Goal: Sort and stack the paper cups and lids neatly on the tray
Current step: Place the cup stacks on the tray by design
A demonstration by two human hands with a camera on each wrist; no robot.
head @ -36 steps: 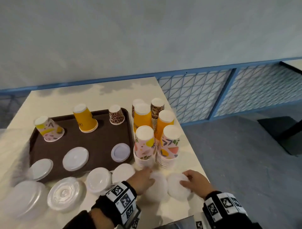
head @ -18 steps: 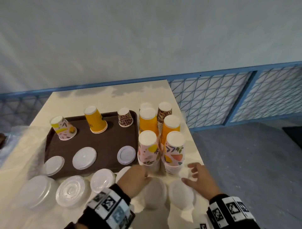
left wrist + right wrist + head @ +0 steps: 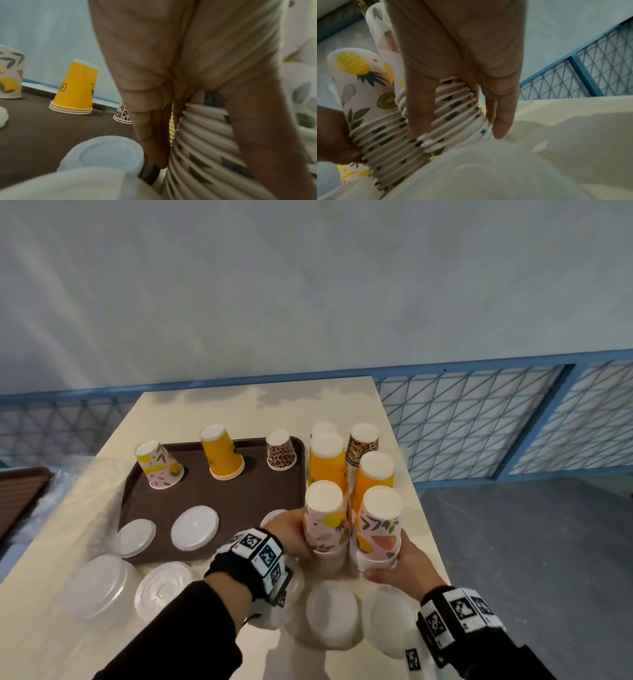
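Paper cups, upside down: two pink fruit-print stacks stood on the table (image 3: pixel 246 419) just right of the brown tray (image 3: pixel 219 494), w/ orange and leopard stacks behind them. Left hand (image 3: pixel 291 532) was wrapped round the left fruit stack (image 3: pixel 325 525), fingers on its ribbed rims; right hand (image 3: pixel 400 563) was clasping the base of the right fruit stack (image 3: pixel 378 529). On the tray: one fruit cup (image 3: pixel 159 463), an orange stack (image 3: pixel 222 453), a leopard cup (image 3: pixel 281 455), plus white lids (image 3: pixel 195 528). More lids lay off the tray's near edge, approx. btwn the wrists.
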